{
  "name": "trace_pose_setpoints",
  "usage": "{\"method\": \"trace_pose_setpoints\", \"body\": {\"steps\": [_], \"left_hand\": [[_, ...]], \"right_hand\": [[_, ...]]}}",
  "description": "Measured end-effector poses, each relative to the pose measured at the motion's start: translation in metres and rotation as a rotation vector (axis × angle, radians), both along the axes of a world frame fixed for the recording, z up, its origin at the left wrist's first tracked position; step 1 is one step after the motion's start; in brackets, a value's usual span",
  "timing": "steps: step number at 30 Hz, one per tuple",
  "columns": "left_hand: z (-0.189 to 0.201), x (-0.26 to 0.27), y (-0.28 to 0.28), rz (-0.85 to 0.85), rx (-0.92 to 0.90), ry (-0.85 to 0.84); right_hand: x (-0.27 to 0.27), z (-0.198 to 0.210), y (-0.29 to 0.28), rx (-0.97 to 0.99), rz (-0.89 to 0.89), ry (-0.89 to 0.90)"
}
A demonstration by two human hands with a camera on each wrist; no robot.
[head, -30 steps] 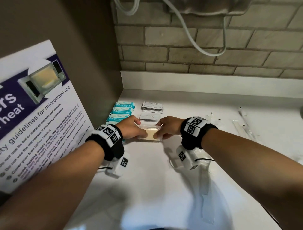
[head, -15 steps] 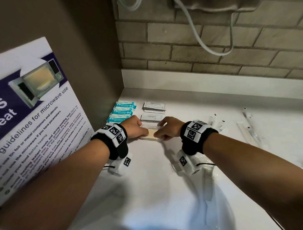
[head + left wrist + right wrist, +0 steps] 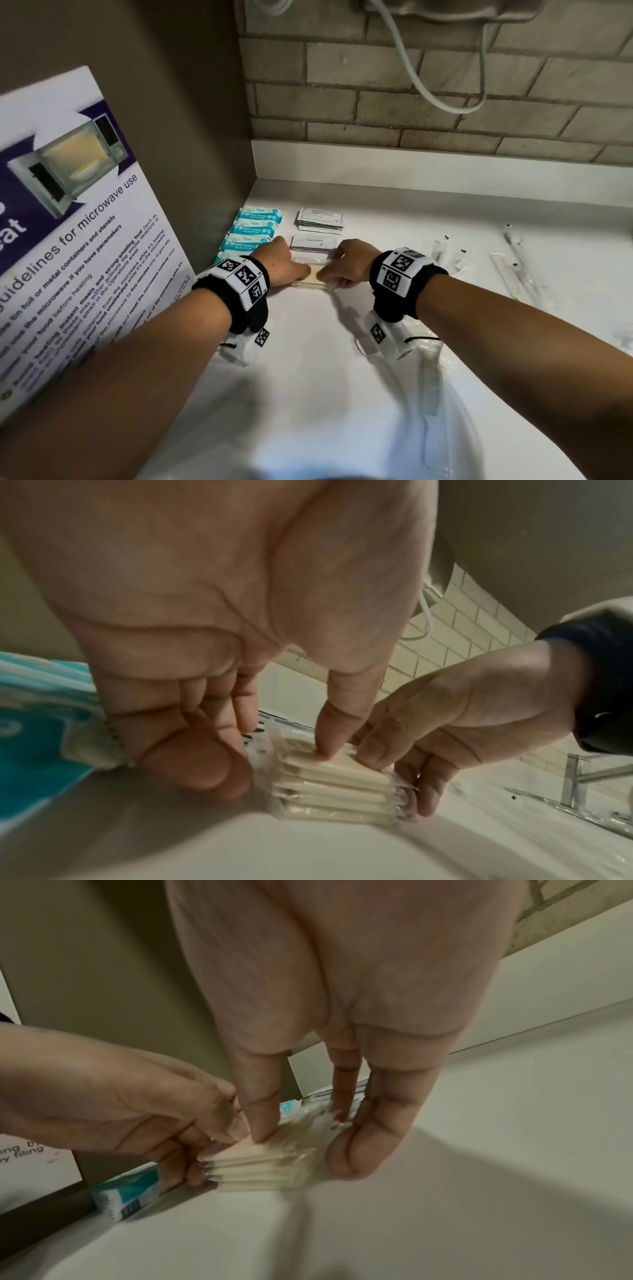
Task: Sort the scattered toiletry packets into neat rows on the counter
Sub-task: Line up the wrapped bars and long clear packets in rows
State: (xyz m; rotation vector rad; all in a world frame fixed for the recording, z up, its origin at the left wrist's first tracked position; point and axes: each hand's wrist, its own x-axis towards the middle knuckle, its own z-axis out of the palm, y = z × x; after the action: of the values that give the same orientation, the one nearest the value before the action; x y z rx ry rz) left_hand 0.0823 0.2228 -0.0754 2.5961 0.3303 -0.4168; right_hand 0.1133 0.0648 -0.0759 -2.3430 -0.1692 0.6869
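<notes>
Since the earlier head frames, the stack of cream packets (image 3: 313, 276) had come down from a raised tilt to lie flat on the counter (image 3: 308, 377), with both hands lower and closer in.

In the head view, the left hand (image 3: 279, 263) and right hand (image 3: 346, 263) met over that stack, just in front of the toothpaste packets (image 3: 313, 242). Behind those lay the shampoo sachets (image 3: 320, 219), and the teal wipes packs (image 3: 255, 228) ran in a tidy column on the left. Clear-wrapped slim items (image 3: 510, 270) lay loose, well apart to the right, and a wrapped comb (image 3: 432, 383) sat near the front edge.

From the left wrist, the left thumb pressed on the stack's top (image 3: 337, 795) while its fingers (image 3: 205, 767) curled against the left end; the right hand (image 3: 445, 723) clamped the other end.

From the right wrist, thumb on top, fingers (image 3: 363, 1150) curled at the right end, the stack (image 3: 263, 1169) squeezed between both hands (image 3: 137, 1118).

By my reckoning, three groups were settled, this one was being squared up, and the right-side scatter was still to do.
</notes>
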Motion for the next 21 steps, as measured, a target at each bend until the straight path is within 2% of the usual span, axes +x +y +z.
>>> {"method": "trace_pose_setpoints", "body": {"steps": [8, 13, 15, 18, 21], "left_hand": [[0.001, 0.000, 0.001, -0.009, -0.031, -0.077], [0.010, 0.003, -0.005, 0.033, -0.123, -0.183], [0.016, 0.004, -0.021, -0.016, -0.142, -0.242], [0.022, 0.004, -0.058, -0.161, -0.186, -0.270], [0.016, 0.006, -0.102, -0.305, -0.173, -0.248]], "right_hand": [[-0.005, 0.000, -0.008, -0.003, -0.027, -0.071], [-0.009, 0.011, -0.041, 0.070, -0.101, -0.141], [-0.011, 0.021, -0.070, 0.065, -0.124, -0.203], [-0.010, 0.035, -0.119, -0.047, -0.223, -0.265], [0.003, 0.034, -0.166, -0.235, -0.312, -0.204]]}}
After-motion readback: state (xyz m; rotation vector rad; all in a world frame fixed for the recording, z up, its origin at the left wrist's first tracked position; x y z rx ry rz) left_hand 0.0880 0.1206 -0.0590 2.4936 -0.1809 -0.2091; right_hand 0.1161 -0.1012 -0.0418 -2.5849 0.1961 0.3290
